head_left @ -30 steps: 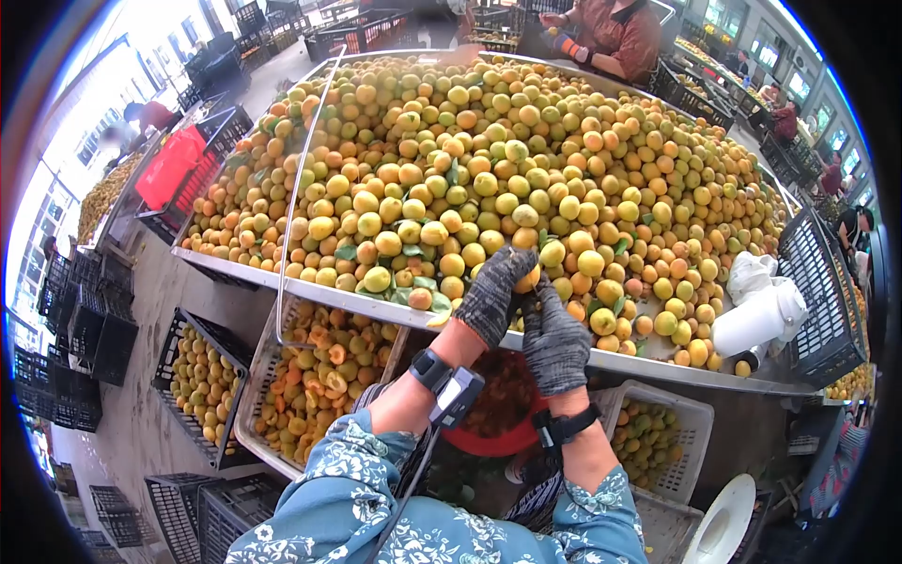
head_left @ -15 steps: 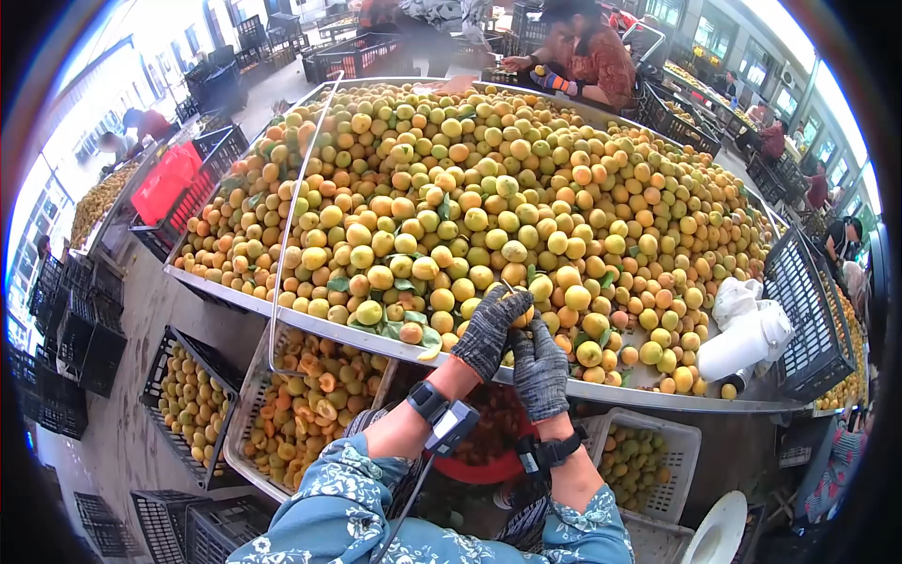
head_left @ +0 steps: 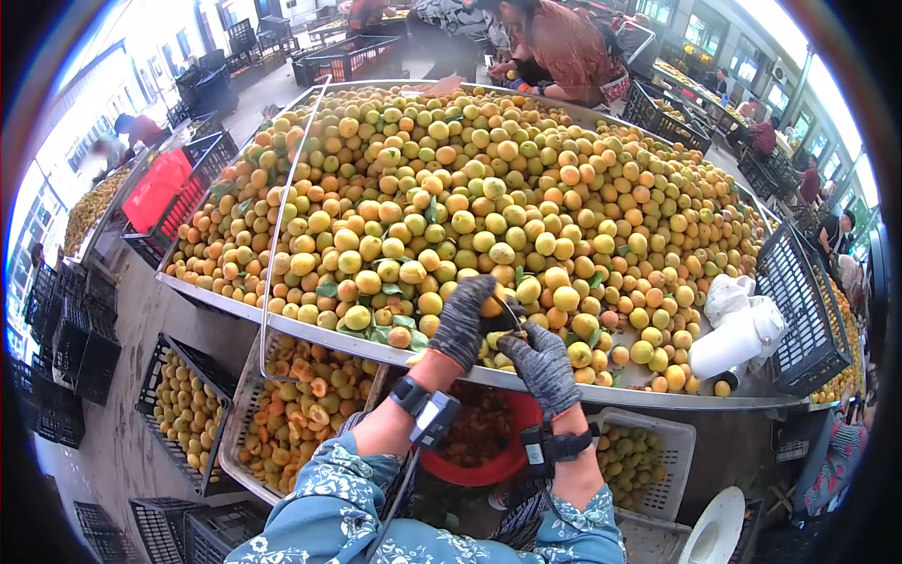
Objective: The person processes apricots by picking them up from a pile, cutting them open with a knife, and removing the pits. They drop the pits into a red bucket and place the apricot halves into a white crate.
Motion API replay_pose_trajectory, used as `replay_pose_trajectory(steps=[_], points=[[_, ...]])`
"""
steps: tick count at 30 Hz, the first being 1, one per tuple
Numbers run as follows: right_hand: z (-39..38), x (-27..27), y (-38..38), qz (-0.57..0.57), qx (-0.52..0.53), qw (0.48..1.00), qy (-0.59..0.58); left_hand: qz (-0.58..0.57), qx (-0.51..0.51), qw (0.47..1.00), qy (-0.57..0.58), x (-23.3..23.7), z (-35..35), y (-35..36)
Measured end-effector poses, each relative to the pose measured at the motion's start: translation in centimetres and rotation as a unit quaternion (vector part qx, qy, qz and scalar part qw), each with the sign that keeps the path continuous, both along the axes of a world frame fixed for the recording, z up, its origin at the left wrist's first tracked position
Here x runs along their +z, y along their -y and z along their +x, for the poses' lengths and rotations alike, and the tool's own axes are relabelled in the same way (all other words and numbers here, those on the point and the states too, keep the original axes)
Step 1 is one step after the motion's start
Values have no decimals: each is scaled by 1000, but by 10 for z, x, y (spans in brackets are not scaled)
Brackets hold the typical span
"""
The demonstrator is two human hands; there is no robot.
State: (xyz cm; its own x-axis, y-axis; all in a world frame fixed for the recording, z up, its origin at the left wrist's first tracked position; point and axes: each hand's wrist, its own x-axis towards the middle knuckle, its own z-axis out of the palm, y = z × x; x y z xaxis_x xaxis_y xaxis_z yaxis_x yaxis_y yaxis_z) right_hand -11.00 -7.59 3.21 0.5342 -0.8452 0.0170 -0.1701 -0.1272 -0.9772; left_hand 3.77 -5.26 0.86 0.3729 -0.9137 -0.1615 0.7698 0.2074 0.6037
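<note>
My left hand (head_left: pixel 462 324), in a dark grey knit glove, is closed around an apricot (head_left: pixel 490 306) at the near edge of the heap. My right hand (head_left: pixel 543 365), gloved the same way, is closed just to the right and lower. From its fingertips a thin, dark, blade-like tool (head_left: pixel 513 316) rises toward the apricot; its grip end is hidden by the fingers. Beyond both hands, yellow-orange apricots (head_left: pixel 451 207) cover the metal-edged table (head_left: pixel 601 390).
Under the table stand a red basin (head_left: pixel 512 465) with fruit pieces, a crate of split apricots (head_left: pixel 246 423) and a pale crate of greener fruit (head_left: pixel 678 470). A white jug (head_left: pixel 733 338) lies at right beside a black crate (head_left: pixel 799 310). A person (head_left: pixel 568 52) works across the table.
My hands have moved slightly apart, the right one lower. The dark tool and the apricot now show more clearly between them. The person across the table has leaned further forward.
</note>
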Motion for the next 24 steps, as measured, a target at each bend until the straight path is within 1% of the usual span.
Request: replay_pose_trajectory(steps=[1,2,3,5,6,7,8,9,11,12,13,14,15,17,18,20,22,23,24], points=[[-9,5,5,-23,37,997,-68,34,17,999,8,-5,11,5],[-18,4,10,-45,23,995,-83,34,10,999,-5,2,18,1],[-23,6,14,19,-8,1000,-10,35,3,999,-18,8,22,-2],[-29,16,17,95,-117,983,105,52,-5,999,-13,11,19,-2],[-30,21,18,54,-132,982,125,35,-39,998,-38,11,11,-2],[-29,18,20,53,-132,982,124,18,-73,995,-64,11,5,-3],[-28,13,21,32,-125,982,135,4,-153,988,-36,11,2,-6],[-25,11,21,10,-119,982,147,19,-152,988,-32,19,-10,-9],[-22,14,16,22,-107,985,135,27,-175,984,-5,-3,-19,-4],[-20,11,16,25,-69,987,143,18,-230,973,-15,-1,-18,-5],[-19,10,16,29,-29,988,150,18,-231,973,-15,0,-21,-6],[-21,13,14,55,-17,990,128,19,-229,973,-7,3,-26,-7],[-22,20,12,55,-16,990,128,20,-227,974,2,8,-29,-9],[-23,28,9,101,-2,992,79,13,-236,972,-4,13,-30,-12],[-23,26,9,101,-2,992,80,11,-244,970,11,15,-31,-12],[-25,20,12,88,5,989,118,9,-252,967,27,13,-30,-12],[-26,17,14,77,15,989,123,60,-270,955,105,7,-28,-11],[-26,17,15,67,26,989,127,60,-270,955,105,5,-27,-11],[-27,17,15,67,27,989,127,63,-268,950,150,9,-27,-11]])
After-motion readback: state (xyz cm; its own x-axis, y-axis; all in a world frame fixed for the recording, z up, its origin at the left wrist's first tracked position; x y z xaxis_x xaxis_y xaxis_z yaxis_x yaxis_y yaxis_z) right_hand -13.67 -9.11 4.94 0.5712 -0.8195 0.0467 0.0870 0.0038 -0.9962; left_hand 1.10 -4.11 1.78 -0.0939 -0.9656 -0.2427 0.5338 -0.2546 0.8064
